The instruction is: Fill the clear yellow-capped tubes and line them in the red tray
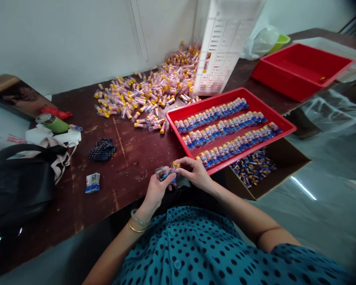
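Near the table's front edge, my left hand is closed on a small clear and blue wrapper. My right hand pinches a small yellow-capped tube at the wrapper, so the two hands nearly touch. Just right of them, a red tray holds three rows of wrapped tubes in blue packaging. Behind lies a big pile of unwrapped pink tubes with yellow caps. A flat stack of blue and white wrappers rests on the table to the left.
An upright white crate stands behind the tray, and a deep red bin is at the back right. Below the tray, a cardboard box contains many wrapped tubes. A black bag, green bottle and dark cloth lie left.
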`<action>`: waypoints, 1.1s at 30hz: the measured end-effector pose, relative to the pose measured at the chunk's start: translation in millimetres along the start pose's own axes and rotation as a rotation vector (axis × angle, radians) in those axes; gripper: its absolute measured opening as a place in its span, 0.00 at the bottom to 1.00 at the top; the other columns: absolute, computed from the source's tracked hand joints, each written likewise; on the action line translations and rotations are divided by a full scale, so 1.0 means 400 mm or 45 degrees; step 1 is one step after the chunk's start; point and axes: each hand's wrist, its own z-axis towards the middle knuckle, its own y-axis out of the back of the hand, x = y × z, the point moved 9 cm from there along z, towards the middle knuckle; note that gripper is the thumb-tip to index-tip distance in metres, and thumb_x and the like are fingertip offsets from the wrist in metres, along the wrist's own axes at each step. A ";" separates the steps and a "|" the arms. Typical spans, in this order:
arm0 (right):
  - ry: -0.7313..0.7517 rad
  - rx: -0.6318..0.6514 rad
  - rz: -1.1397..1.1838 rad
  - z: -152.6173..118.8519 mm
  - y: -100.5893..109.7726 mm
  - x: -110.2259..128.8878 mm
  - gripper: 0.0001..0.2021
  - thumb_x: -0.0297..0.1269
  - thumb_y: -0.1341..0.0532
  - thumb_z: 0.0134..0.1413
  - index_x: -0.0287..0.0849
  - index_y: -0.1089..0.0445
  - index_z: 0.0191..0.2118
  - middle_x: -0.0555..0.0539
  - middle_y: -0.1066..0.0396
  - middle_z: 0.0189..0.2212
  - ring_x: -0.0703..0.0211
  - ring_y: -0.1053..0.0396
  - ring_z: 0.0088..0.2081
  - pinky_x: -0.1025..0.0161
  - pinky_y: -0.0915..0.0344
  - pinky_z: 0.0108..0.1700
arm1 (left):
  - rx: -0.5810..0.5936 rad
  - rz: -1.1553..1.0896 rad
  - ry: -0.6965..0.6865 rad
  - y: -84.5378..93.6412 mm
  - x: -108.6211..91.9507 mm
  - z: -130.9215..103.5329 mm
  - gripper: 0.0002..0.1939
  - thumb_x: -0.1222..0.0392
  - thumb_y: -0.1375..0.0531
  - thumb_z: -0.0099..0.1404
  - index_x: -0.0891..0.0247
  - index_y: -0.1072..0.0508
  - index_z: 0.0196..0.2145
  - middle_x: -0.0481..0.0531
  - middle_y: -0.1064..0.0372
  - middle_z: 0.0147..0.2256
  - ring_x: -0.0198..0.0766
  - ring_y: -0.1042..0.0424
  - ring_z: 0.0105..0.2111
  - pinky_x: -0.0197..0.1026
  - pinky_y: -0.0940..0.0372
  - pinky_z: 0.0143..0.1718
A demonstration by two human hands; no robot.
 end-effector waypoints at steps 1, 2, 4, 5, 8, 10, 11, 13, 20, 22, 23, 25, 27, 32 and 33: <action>0.004 -0.002 -0.001 0.000 0.000 -0.001 0.12 0.44 0.34 0.55 0.42 0.26 0.41 0.48 0.24 0.36 0.60 0.26 0.34 0.64 0.28 0.38 | -0.002 0.001 0.000 -0.001 -0.001 0.000 0.13 0.55 0.31 0.55 0.67 0.24 0.34 0.50 0.27 0.27 0.32 0.32 0.22 0.33 0.40 0.18; 0.002 -0.004 0.005 -0.001 -0.001 -0.003 0.12 0.44 0.34 0.54 0.42 0.27 0.41 0.48 0.24 0.36 0.60 0.26 0.34 0.63 0.28 0.37 | -0.002 0.002 0.001 -0.002 -0.001 0.001 0.13 0.55 0.31 0.55 0.67 0.24 0.34 0.50 0.27 0.26 0.32 0.32 0.22 0.33 0.40 0.19; -0.019 -0.005 0.037 -0.004 -0.006 -0.010 0.13 0.44 0.34 0.54 0.42 0.27 0.41 0.48 0.24 0.35 0.60 0.26 0.33 0.63 0.28 0.37 | 0.000 0.001 0.005 -0.004 0.000 0.001 0.14 0.55 0.31 0.55 0.67 0.24 0.33 0.49 0.28 0.26 0.32 0.32 0.22 0.33 0.40 0.19; -0.034 -0.001 0.066 -0.005 -0.009 -0.013 0.13 0.44 0.34 0.54 0.42 0.27 0.40 0.48 0.24 0.35 0.60 0.26 0.33 0.63 0.28 0.37 | 0.003 -0.001 0.008 -0.005 0.001 0.002 0.14 0.54 0.31 0.54 0.67 0.24 0.33 0.50 0.28 0.26 0.32 0.32 0.22 0.33 0.40 0.19; -0.024 0.009 0.168 0.005 0.013 -0.006 0.13 0.44 0.35 0.56 0.42 0.30 0.42 0.48 0.25 0.36 0.60 0.26 0.36 0.62 0.28 0.40 | 0.027 -0.017 0.030 -0.011 0.005 0.003 0.18 0.52 0.32 0.56 0.68 0.24 0.39 0.50 0.28 0.25 0.33 0.32 0.22 0.33 0.40 0.20; 0.058 -0.093 0.168 0.023 0.092 0.015 0.14 0.43 0.37 0.58 0.44 0.33 0.46 0.48 0.27 0.38 0.59 0.26 0.39 0.60 0.28 0.44 | 0.046 -0.062 0.048 -0.011 0.007 0.003 0.21 0.51 0.34 0.59 0.68 0.24 0.45 0.52 0.27 0.28 0.32 0.32 0.23 0.33 0.39 0.21; 0.103 -0.177 0.128 0.033 0.152 0.026 0.15 0.42 0.38 0.59 0.45 0.36 0.49 0.48 0.27 0.38 0.59 0.27 0.40 0.60 0.29 0.44 | 0.051 -0.096 0.058 -0.009 0.008 0.003 0.21 0.51 0.34 0.59 0.67 0.25 0.46 0.52 0.26 0.30 0.32 0.31 0.24 0.34 0.38 0.22; 0.138 -0.364 -0.051 0.048 0.289 0.037 0.18 0.41 0.40 0.59 0.46 0.40 0.53 0.48 0.28 0.38 0.60 0.28 0.38 0.60 0.29 0.43 | 0.043 -0.168 0.087 0.002 0.014 0.003 0.19 0.53 0.34 0.59 0.67 0.25 0.45 0.52 0.26 0.32 0.33 0.30 0.26 0.34 0.37 0.23; -0.306 -0.168 -0.916 0.036 0.474 -0.087 0.21 0.33 0.39 0.56 0.40 0.36 0.56 0.48 0.27 0.31 0.59 0.29 0.30 0.61 0.33 0.37 | 0.006 -0.210 0.214 0.062 0.063 0.001 0.14 0.52 0.33 0.58 0.66 0.25 0.33 0.48 0.30 0.25 0.34 0.30 0.24 0.32 0.40 0.20; -0.285 -0.082 -1.029 0.047 0.444 -0.097 0.18 0.33 0.37 0.55 0.39 0.32 0.52 0.46 0.26 0.33 0.58 0.29 0.31 0.61 0.33 0.38 | 0.001 -0.193 0.221 0.074 0.069 -0.003 0.14 0.51 0.32 0.57 0.66 0.25 0.34 0.49 0.30 0.25 0.34 0.30 0.24 0.32 0.41 0.19; -0.245 -0.080 -1.080 0.065 0.426 -0.089 0.17 0.33 0.37 0.54 0.39 0.30 0.50 0.45 0.25 0.35 0.58 0.28 0.31 0.61 0.33 0.39 | -0.005 -0.199 0.220 0.080 0.069 -0.004 0.15 0.51 0.32 0.57 0.66 0.24 0.35 0.49 0.30 0.26 0.35 0.29 0.25 0.32 0.39 0.20; -0.106 -0.111 -1.152 0.128 0.376 -0.050 0.14 0.34 0.36 0.55 0.38 0.28 0.47 0.42 0.25 0.38 0.56 0.28 0.34 0.59 0.34 0.41 | -0.015 -0.255 0.216 0.087 0.067 -0.006 0.18 0.52 0.31 0.55 0.66 0.24 0.40 0.51 0.27 0.30 0.36 0.27 0.29 0.34 0.34 0.25; 0.094 -0.056 -1.184 0.219 0.281 -0.002 0.11 0.33 0.38 0.57 0.39 0.28 0.46 0.42 0.25 0.40 0.55 0.28 0.38 0.60 0.35 0.44 | -0.017 -0.355 0.219 0.088 0.065 -0.007 0.21 0.52 0.30 0.55 0.66 0.24 0.43 0.54 0.26 0.34 0.38 0.26 0.32 0.37 0.31 0.30; 0.285 0.379 -1.476 0.461 -0.045 -0.013 0.12 0.28 0.44 0.60 0.37 0.28 0.47 0.39 0.27 0.48 0.52 0.32 0.51 0.60 0.41 0.54 | -0.050 -0.376 0.202 0.106 0.064 -0.010 0.14 0.52 0.32 0.57 0.66 0.23 0.35 0.52 0.27 0.27 0.37 0.27 0.28 0.33 0.37 0.22; 0.268 0.392 -1.508 0.500 -0.085 -0.027 0.12 0.27 0.45 0.60 0.34 0.28 0.47 0.36 0.28 0.49 0.50 0.33 0.52 0.58 0.42 0.55 | -0.062 -0.341 0.184 0.115 0.063 -0.012 0.14 0.52 0.31 0.57 0.66 0.23 0.34 0.51 0.28 0.26 0.36 0.27 0.26 0.32 0.38 0.21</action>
